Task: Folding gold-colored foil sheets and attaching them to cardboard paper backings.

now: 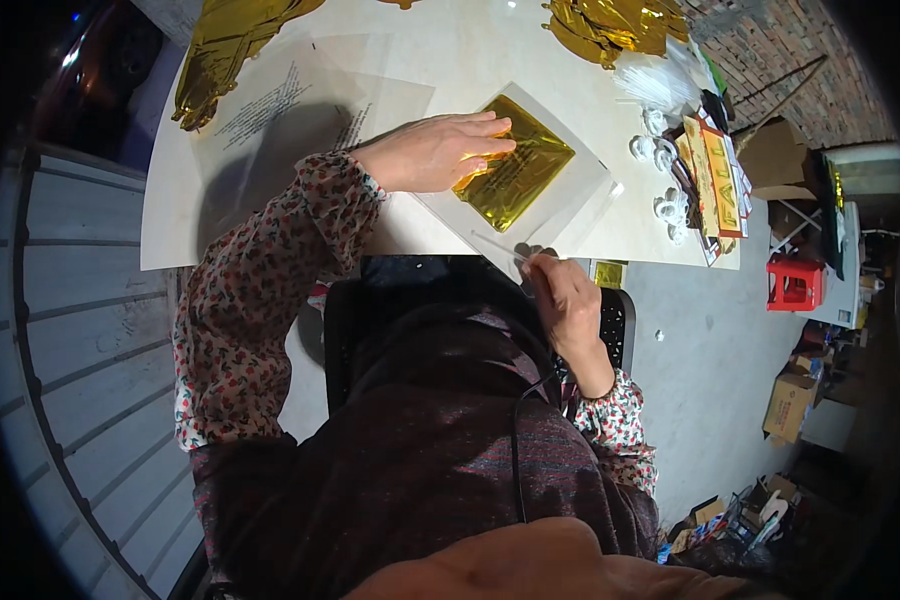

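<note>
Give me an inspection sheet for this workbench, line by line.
Surface: pale table, mostly covered.
Job's things: folded gold foil inside a clear sleeve.
Clutter: loose clear sleeves, crumpled gold foil, white rings, printed cards.
Hands: left hand pressing flat on the gold foil; right hand pinching the sleeve's near edge.
Cables: thin dark cord on the person's chest.
Surroundings: red stool, cardboard boxes, brick wall.

Bare tabletop [450,50] lies open ahead; gold foil heaps [615,25] and card stacks [710,175] crowd the right.
</note>
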`<state>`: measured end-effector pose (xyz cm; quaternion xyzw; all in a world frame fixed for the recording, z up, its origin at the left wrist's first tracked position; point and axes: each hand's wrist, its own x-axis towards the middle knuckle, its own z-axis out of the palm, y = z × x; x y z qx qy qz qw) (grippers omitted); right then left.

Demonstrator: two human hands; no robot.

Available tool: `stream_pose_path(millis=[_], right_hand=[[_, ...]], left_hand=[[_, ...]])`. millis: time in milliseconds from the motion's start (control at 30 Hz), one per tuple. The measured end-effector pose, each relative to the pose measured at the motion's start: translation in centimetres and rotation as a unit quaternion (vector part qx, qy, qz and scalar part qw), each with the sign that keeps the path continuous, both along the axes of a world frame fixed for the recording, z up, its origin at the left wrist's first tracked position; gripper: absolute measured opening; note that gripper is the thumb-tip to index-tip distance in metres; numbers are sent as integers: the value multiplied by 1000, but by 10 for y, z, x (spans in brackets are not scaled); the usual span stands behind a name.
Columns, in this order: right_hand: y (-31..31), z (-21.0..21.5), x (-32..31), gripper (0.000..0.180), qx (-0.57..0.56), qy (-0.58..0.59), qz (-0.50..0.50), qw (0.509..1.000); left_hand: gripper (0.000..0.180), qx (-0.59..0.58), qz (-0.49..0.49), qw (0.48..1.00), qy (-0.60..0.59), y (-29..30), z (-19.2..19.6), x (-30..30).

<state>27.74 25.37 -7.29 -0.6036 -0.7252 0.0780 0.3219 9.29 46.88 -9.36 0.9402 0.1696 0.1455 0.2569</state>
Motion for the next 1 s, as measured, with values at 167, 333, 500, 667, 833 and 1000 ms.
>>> stream_pose_path(millis=[167,333,500,667,833,1000], right_hand=[[2,2,0,13,-47,101,-73,991],[4,-1,2,12,-55,152,-120,979],[16,-3,14,16,26,3,-49,998],[21,-1,22,16,26,-8,-9,1000],[23,-1,18,18,12,-14,-7,1000],[24,1,14,17,3,-10,-16,1000]], left_hand=[[40,-2,4,1000,-5,-3,-2,-1],[40,2,44,999,-11,-16,0,4],[40,-1,49,999,7,-23,2,4],[58,-25,-3,999,49,-19,13,-2],[86,-60,-61,979,186,-13,34,-3],[85,-68,-77,980,171,-6,30,-5]])
